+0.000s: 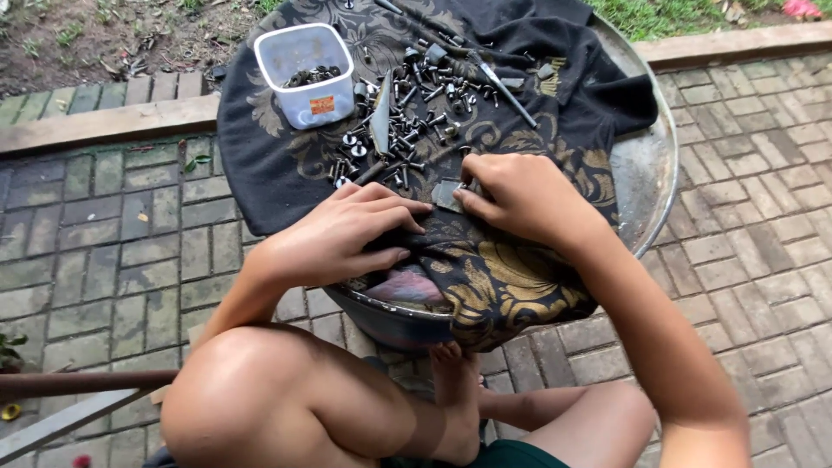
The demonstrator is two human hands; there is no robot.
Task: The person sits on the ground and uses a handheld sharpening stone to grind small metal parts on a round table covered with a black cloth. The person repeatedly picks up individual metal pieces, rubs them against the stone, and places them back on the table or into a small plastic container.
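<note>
Left hand (347, 230): open, flat on black cloth (277, 165). Right hand (511, 195): pinching small metal plate (448, 194). Bolts (407, 121), plastic tub (305, 74) nearby.

The left hand (347, 230) lies flat on a black cloth with gold patterns (511, 277), fingers spread and pointing toward the right hand (511, 195). The right hand pinches a small grey flat metal piece (448, 194) with its fingertips, just beside the left fingertips. The cloth covers a round metal basin (654, 165). Just beyond both hands there is a heap of dark bolts and screws (407, 121) on the cloth. Further beyond the left hand stands a white plastic container (305, 74) with more small parts inside. Under the basin is a brick floor (104, 251).
</note>
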